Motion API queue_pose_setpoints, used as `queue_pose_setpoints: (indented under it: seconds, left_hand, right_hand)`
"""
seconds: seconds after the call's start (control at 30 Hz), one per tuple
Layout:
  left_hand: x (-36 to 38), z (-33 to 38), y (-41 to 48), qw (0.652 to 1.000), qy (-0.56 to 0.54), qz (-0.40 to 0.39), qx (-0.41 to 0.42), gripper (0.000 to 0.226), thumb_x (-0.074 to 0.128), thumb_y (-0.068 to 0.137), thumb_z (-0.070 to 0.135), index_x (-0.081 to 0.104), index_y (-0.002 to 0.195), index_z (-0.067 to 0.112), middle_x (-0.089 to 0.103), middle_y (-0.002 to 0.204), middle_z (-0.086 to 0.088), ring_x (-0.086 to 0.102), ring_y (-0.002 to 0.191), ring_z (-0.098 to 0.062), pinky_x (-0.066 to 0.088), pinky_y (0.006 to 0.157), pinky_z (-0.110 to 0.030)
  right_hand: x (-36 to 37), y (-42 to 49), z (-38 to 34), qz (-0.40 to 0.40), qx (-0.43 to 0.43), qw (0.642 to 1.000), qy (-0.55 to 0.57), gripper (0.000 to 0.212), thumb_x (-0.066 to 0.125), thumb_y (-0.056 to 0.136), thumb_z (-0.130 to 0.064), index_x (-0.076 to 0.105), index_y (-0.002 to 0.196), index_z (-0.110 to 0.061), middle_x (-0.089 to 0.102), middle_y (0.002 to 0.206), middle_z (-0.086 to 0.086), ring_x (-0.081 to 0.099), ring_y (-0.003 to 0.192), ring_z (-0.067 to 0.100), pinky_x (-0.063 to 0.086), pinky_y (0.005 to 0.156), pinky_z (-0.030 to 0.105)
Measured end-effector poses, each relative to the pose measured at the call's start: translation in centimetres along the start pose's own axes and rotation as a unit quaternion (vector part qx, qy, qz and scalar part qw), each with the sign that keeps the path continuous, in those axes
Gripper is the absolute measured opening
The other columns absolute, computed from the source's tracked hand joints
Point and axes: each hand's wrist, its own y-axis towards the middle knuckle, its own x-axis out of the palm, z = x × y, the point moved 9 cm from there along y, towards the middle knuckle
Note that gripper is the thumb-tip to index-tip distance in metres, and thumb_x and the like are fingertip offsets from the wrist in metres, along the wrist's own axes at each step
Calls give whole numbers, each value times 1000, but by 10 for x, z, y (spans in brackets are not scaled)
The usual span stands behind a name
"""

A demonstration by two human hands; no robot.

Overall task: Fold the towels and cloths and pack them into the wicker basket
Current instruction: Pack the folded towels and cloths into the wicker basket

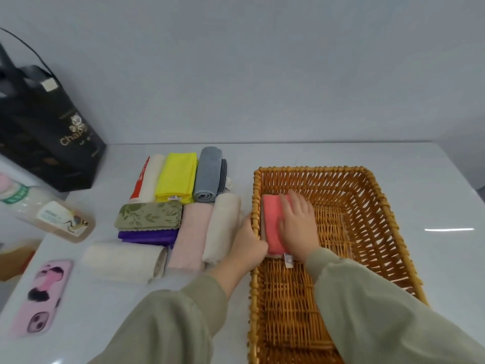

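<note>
Flat-fingered right hand (299,224) presses a soft folded coral towel (271,223) inside the rectangular wicker basket (315,170); left hand (250,245) grips its woven rim.

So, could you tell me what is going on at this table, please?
A person is packing folded towels into the wicker basket. Their right hand presses a coral towel down beside the basket's left wall, while the left hand grips that wall's rim. The other folded and rolled cloths, among them a yellow cloth and a grey towel, lie on the table left of the basket.
</note>
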Motion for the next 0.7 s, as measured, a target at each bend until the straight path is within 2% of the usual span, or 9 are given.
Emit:
queue_pose_setpoints:
  seconds: [0.07,0.13,0.2,0.33,0.43,0.5,0.57,0.6,0.7]
  left_hand:
    - [-2,1,0,1000,8,18,4,66,54,85,-4,34,141,26,52,125,3,54,107,-11,48,63,-7]
    - [-4,1,1,999,17,31,6,66,55,85,-2,34,141,26,53,126,3,53,114,-13,50,85,-17]
    - [-4,0,1,999,22,33,1,67,55,84,-2,35,141,26,53,126,3,53,115,-14,47,98,-28]
    - [-3,0,2,999,24,29,0,68,57,84,-2,34,142,27,52,125,7,52,113,-10,46,87,-16]
    - [-3,-3,1,1000,14,3,-2,71,57,78,-2,38,140,26,56,123,3,56,111,-12,50,96,-32]
    - [-4,-6,-2,999,10,-32,-12,63,57,77,4,43,134,28,60,115,0,60,104,-14,51,95,-36]
    - [-7,-7,-9,997,5,-81,-19,53,58,82,14,46,130,33,59,118,4,57,109,-12,48,97,-33]
    - [-12,-9,-11,995,2,-99,-22,52,59,86,20,44,134,33,56,123,8,53,115,-9,44,100,-30]
    - [-47,-15,-13,997,27,-72,-23,45,55,94,22,47,139,18,51,133,8,47,120,-6,37,102,-24]
  right_hand:
    - [19,-4,-14,-71,-78,993,-46,54,30,99,-32,23,150,-16,24,156,13,16,145,32,7,118,51]
    - [42,-10,-8,-159,-53,984,-66,58,13,101,-43,2,153,-21,3,160,12,-1,147,31,-4,117,51]
    - [57,-17,-1,-208,-6,976,-60,58,6,101,-45,-13,151,-23,-12,159,10,-13,146,29,-9,114,49]
    - [58,-17,-6,-232,19,971,-59,57,7,101,-42,-18,149,-23,-19,158,9,-16,145,29,-4,116,52]
    - [56,-15,-3,-257,23,965,-41,57,10,102,-42,-11,151,-24,-14,159,7,-12,146,28,-2,116,51]
    - [43,-12,-1,-235,36,971,1,56,17,102,-40,3,153,-22,-1,161,6,-1,148,26,2,116,51]
    - [18,-6,1,-165,71,981,70,50,28,101,-33,25,148,-17,20,157,8,17,145,25,13,118,50]
    - [4,-3,1,-122,87,983,105,46,32,101,-28,34,144,-13,29,153,9,25,142,25,19,118,48]
    - [-31,4,-13,-30,97,980,170,41,36,99,-17,44,138,-7,40,147,11,31,138,25,24,117,39]
